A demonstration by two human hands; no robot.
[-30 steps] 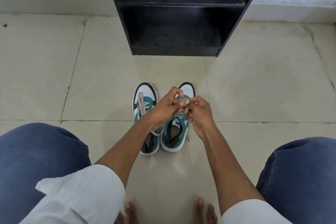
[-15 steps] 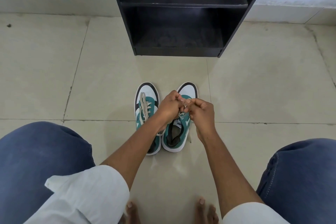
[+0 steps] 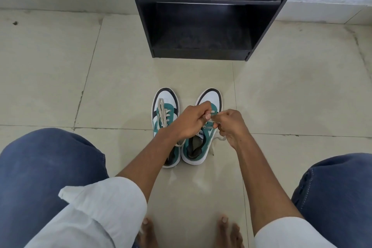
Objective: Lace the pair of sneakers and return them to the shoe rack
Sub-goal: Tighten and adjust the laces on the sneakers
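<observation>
Both hands have drawn apart, left hand [image 3: 192, 122] and right hand [image 3: 231, 127] each with fingers pinched on the lace [image 3: 210, 122] over the right sneaker [image 3: 201, 143] on the floor [image 3: 281, 96]. Uneven pulling could likely slip an end out.

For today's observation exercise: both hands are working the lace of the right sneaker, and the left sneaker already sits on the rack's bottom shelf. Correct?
Not quite. The head view shows the left sneaker on the floor beside the right sneaker, not on the rack.

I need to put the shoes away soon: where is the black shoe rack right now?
In the head view, the black open-shelved shoe rack stands top centre against the wall, on the tiled floor just beyond the sneakers' toes.
</observation>
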